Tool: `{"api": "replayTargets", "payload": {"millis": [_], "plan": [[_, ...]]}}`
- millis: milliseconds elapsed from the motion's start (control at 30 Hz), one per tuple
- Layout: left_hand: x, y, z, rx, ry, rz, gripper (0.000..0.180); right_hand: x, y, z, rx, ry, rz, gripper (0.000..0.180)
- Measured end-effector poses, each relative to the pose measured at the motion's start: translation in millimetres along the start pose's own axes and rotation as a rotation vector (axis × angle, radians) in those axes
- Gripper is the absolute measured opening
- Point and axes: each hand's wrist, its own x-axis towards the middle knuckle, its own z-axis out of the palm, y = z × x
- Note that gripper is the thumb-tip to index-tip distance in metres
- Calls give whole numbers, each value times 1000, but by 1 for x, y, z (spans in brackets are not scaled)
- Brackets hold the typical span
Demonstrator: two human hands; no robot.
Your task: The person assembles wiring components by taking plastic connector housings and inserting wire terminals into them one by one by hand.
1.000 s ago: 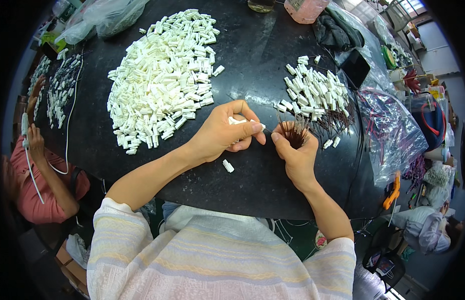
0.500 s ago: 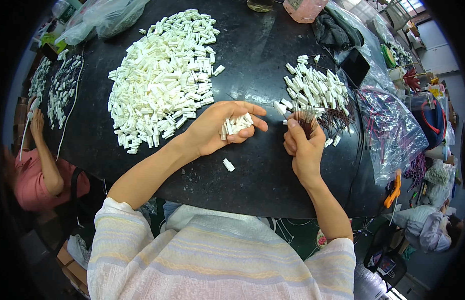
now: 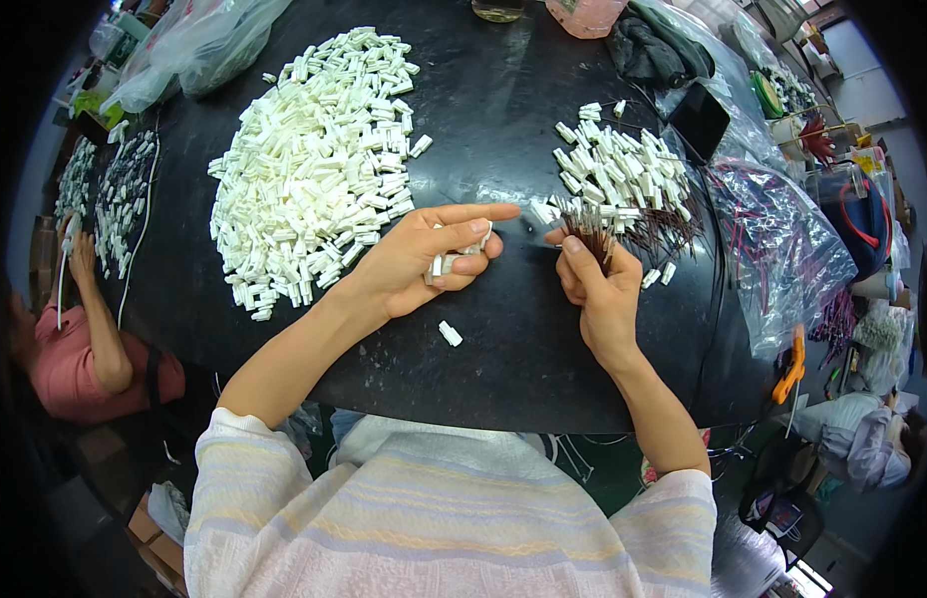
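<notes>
My left hand (image 3: 409, 257) is curled around several small white plastic connector housings (image 3: 442, 267), its index finger stretched toward the right. Facing it, my right hand (image 3: 607, 301) pinches a bundle of thin brown wires (image 3: 589, 227) with pale tips pointing up. One white housing stands at the left side of that bundle; whether it is attached to a wire I cannot tell. A single loose housing (image 3: 451, 334) lies on the table just below my left hand. Beyond my right hand sits a smaller heap of white housings (image 3: 623, 169) with brown wires trailing from it.
A big pile of white housings (image 3: 309, 169) covers the black table's (image 3: 463, 379) left-centre. A dark phone (image 3: 699, 122), clear plastic bags (image 3: 772, 249) and an orange-handled tool (image 3: 790, 367) lie at the right. Another person (image 3: 95, 349) in pink works at the far left.
My left index finger has straightened toward the wire bundle, and its thumb now lies over the housings. My right hand has shifted slightly left, and the whole view has moved a little.
</notes>
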Motion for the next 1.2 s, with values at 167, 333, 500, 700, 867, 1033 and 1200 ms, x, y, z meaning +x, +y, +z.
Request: {"api": "replayTargets", "payload": {"millis": [167, 333, 500, 700, 867, 1033, 1200], "plan": [[1, -1, -6, -3, 1, 1, 21, -1, -1, 4, 1, -2, -40, 11], [0, -2, -2, 103, 0, 15, 15, -3, 0, 4, -127, 18, -18, 8], [0, -1, 0, 98, 8, 1, 15, -4, -1, 7, -212, 22, -141, 10], [-1, -5, -1, 137, 34, 39, 12, -4, 2, 9, -260, -53, -151, 11], [-2, -9, 6, 255, 40, 96, 9, -4, 3, 7, -297, -53, -160, 10], [-4, -10, 14, 374, 89, 129, 9, -6, 9, 5, -256, -76, -188, 9], [-1, -16, 9, 443, 78, 169, 8, -6, 15, 9, -273, -44, -266, 8]]}}
